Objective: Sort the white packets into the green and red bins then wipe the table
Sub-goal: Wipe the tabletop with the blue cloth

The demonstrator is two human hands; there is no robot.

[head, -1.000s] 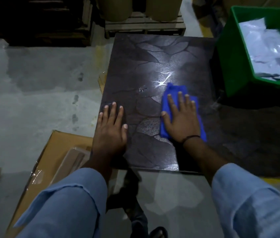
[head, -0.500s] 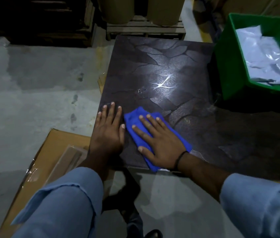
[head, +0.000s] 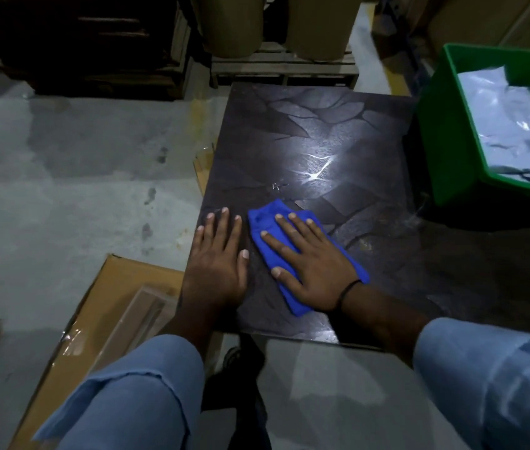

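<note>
A dark patterned table [head: 315, 138] fills the middle of the view. My right hand [head: 309, 261] lies flat, fingers spread, pressing a folded blue cloth [head: 263, 219] onto the table's near left part. My left hand [head: 218, 258] rests flat and bare on the table's left edge, just beside the cloth. A green bin [head: 442, 131] at the table's right side holds white packets [head: 513, 125]. No red bin is in view.
A brown cardboard box [head: 111, 306] with a clear plastic strip lies on the grey floor left of the table. Wooden pallets with tan rolls [head: 231, 24] stand behind the table. Dark shelving sits at the far left.
My right hand slid the blue cloth from the table's middle down and left to the near edge beside my left hand, then slightly away again. My left hand stayed put.
</note>
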